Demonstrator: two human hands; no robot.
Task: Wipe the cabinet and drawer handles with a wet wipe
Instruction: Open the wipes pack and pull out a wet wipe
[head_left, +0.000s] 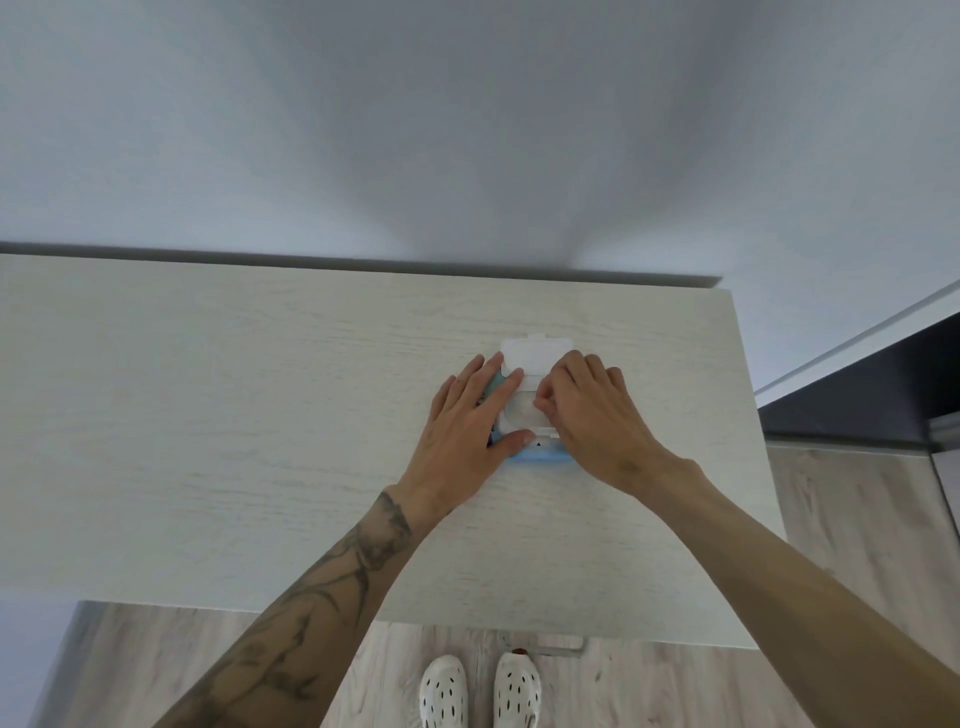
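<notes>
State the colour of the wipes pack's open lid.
The lid is white; the head view shows it best.

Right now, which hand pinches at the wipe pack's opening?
The right hand: it pinches at the opening of the wipe pack, while the left hand lies flat on it.

A pale wood-grain top (208, 415) meets a white wall (467, 130), with grey wood-look flooring (857, 519) below.

Soft, even daylight, faint shadows on the wall (467, 130) (wide-angle bending at edges), slightly soft focus.
</notes>
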